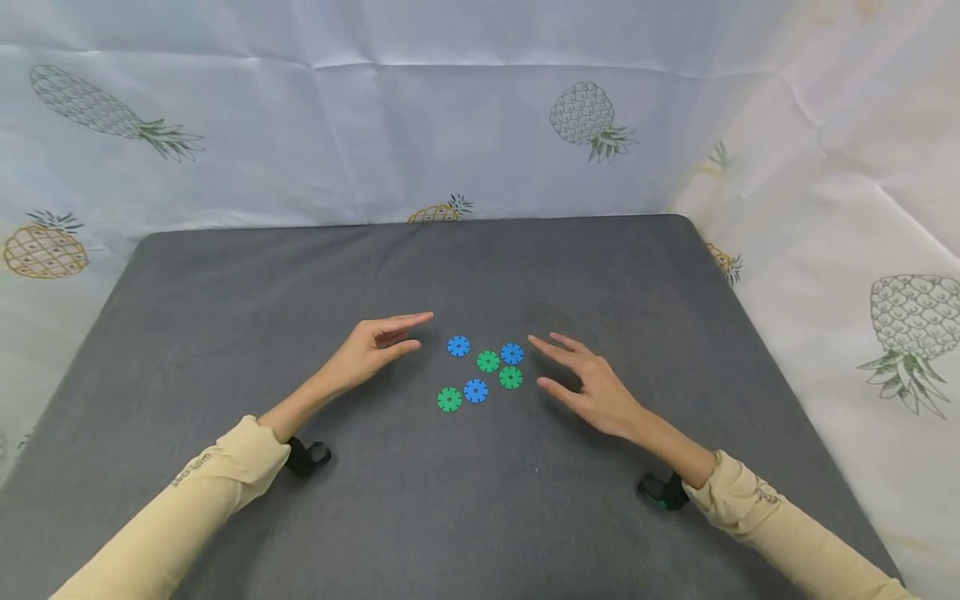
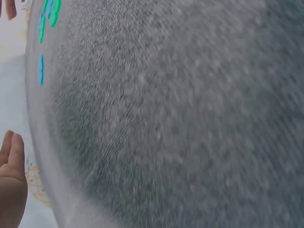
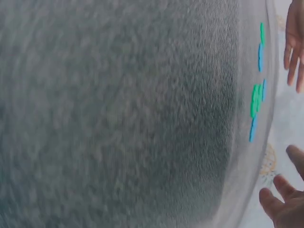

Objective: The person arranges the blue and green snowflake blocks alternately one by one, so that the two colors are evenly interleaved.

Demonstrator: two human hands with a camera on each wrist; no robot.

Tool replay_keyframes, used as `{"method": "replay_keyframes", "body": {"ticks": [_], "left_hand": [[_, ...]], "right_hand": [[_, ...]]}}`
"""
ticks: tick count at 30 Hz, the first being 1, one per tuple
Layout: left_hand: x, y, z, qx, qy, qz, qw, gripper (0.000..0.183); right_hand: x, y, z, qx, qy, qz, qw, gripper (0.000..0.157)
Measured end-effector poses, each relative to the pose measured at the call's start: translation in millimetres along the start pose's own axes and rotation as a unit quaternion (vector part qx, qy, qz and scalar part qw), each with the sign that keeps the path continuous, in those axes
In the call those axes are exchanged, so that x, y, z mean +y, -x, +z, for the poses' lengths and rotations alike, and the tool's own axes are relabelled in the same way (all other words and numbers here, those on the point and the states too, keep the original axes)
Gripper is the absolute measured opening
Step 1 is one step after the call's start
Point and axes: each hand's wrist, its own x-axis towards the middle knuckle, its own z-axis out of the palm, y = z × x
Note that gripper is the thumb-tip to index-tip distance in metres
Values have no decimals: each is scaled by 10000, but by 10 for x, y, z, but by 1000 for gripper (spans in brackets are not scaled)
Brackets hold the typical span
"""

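Several flat, notched discs lie loosely grouped on the grey table, three blue and three green. My left hand point(image 1: 372, 347) hovers to the left of them with fingers extended and holds nothing. Nearest to it is a blue disc point(image 1: 458, 347). On the other side, my right hand point(image 1: 592, 385) is held with fingers spread, its fingertips close to another blue disc point(image 1: 512, 353) and a green disc point(image 1: 511, 377). A second green disc point(image 1: 487, 361) sits in the middle. Toward the front lie the third blue disc point(image 1: 476, 391) and the third green disc point(image 1: 449, 400), side by side.
The grey cloth-covered table point(image 1: 420, 517) has rounded far corners. Behind it and to the right hangs a white curtain point(image 1: 450, 125) printed with pineapples. A black strap mount point(image 1: 307, 457) is on the left wrist, another strap mount point(image 1: 663, 492) on the right.
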Motion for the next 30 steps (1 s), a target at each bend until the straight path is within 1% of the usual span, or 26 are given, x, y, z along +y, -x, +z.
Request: {"method": "replay_keyframes", "body": {"ticks": [2, 6, 10, 13, 17, 20, 25, 30], "left_hand": [[-15, -27, 29, 4, 295, -174, 9994, 43], [-59, -79, 92, 0, 614, -398, 9973, 43], [-106, -120, 158, -44, 728, -541, 9959, 43], [-135, -160, 191, -171, 690, -497, 9962, 41], [-177, -250, 183, -436, 610, -298, 9967, 39], [-207, -322, 150, -597, 583, -265, 9962, 39], [-241, -402, 103, -731, 599, -455, 9945, 40], [-267, -444, 87, -843, 705, -456, 9929, 42]], "right_hand": [[5, -12, 18, 52, -337, 71, 9994, 58], [12, -49, 47, 99, -1040, 384, 9938, 57], [28, -81, 72, 86, -1292, 698, 9891, 53], [37, -85, 97, 68, -1381, 890, 9864, 50], [53, -69, 152, 72, -1390, 1142, 9837, 45], [63, -61, 194, 75, -1284, 1262, 9836, 41], [53, -78, 240, 137, -1042, 1254, 9865, 37], [53, -110, 292, 189, -853, 1212, 9888, 36]]}}
